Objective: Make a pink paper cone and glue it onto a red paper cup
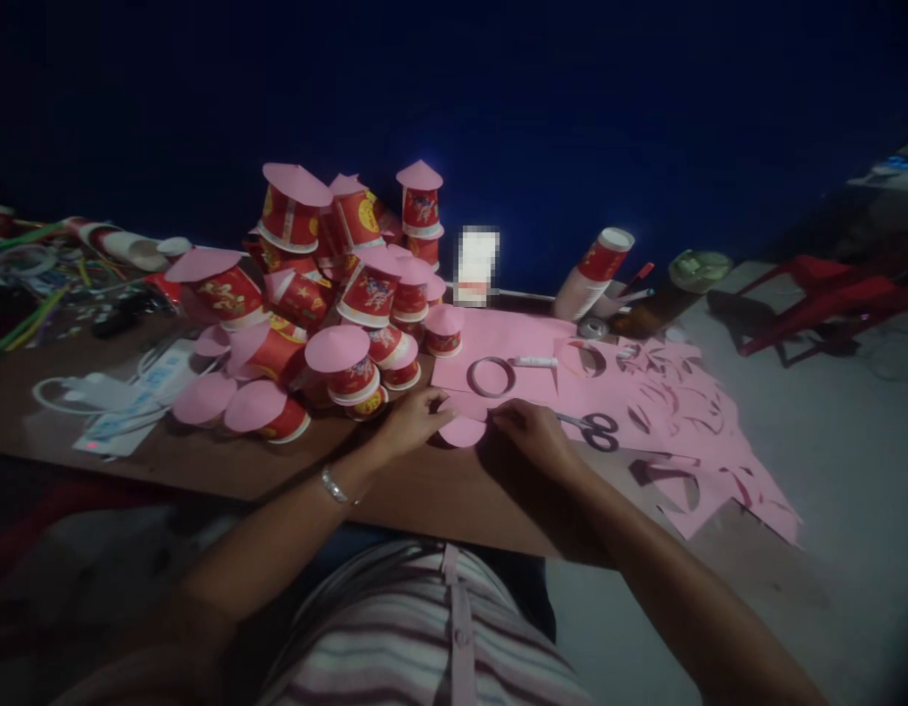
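Observation:
Between my two hands, a pink paper disc (463,432) shows near the front of the table, with more pink paper right behind it. The fingers of my left hand (416,422) are closed on its left edge. My right hand (536,438) pinches at the right edge, its fingertips partly hidden. Just right of that hand lies a pair of scissors (599,431) with dark handles. Beyond the hands, a roll of tape (490,376) and a white glue stick (536,362) rest on pink paper sheets (498,333).
Red paper cups (340,378) with pink cone tops stand piled at left. A white power strip (134,407) lies farther left. Cut pink scraps (708,412) cover the table's right side. Stacked cups (605,257) and a jar (693,279) stand behind; a red stool (829,289) is right.

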